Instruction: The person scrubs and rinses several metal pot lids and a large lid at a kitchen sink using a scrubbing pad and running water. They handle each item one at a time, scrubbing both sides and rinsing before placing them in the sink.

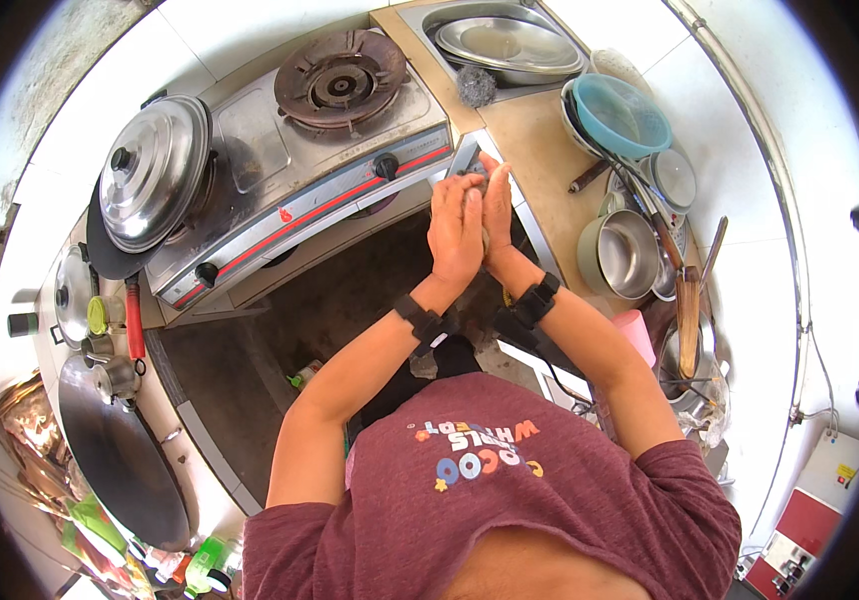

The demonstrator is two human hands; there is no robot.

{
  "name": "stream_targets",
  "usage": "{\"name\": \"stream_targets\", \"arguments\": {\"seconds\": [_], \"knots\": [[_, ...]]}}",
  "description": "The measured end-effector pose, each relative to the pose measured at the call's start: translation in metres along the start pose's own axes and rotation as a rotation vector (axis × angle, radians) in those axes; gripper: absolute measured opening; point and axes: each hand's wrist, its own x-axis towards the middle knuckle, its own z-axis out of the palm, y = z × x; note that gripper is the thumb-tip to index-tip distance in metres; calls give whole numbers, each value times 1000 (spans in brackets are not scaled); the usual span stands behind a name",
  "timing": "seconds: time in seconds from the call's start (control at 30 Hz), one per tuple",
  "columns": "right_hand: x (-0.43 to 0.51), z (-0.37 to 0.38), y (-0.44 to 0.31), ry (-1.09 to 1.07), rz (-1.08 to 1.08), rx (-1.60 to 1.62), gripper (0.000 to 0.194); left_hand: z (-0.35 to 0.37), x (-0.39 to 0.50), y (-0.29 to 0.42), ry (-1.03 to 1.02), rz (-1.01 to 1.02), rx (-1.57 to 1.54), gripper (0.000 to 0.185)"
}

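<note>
My left hand (456,232) and my right hand (500,202) are pressed palm to palm in front of the stove's right end. Something greyish shows in the small gap between them; most of it is hidden, and I cannot tell what it is. Each wrist bears a black band. Beyond my hands, a steel wool scrubber (477,86) lies at the edge of a metal sink (429,16) that holds steel basins (508,45). To their left stands the gas stove (249,161) with a bare burner (341,84) and a lidded pan (152,172).
On the right counter (523,142) are a blue plastic basket (621,116), a green-sided pot (617,253), long-handled utensils and a pink cup (633,337). A large dark wok (122,457), a red-handled tool (134,319) and bottles (204,566) stand at the left.
</note>
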Motion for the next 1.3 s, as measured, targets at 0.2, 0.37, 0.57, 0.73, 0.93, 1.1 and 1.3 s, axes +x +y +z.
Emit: {"name": "stream_targets", "arguments": {"seconds": [0.2,0.37,0.57,0.73,0.93,1.1,1.3], "knots": [[-21,0,-11,-106,-139,-407,71,9,7,-22,114,-348,-242,22],[-42,2,-15,-171,-355,-504,63,6,12,-39,116,-338,-344,23],[-69,-28,-17,-436,-326,-298,57,-4,43,-39,95,-504,-581,28],[-61,-52,-33,-246,36,-50,63,9,57,-21,30,-437,-663,29],[-28,-51,-58,-261,172,567,55,39,46,8,-192,-148,-337,41],[4,-64,-61,-46,179,489,33,27,45,21,-498,61,237,51],[60,-89,-49,93,-48,504,33,-7,44,-7,-419,-15,59,67]]}}
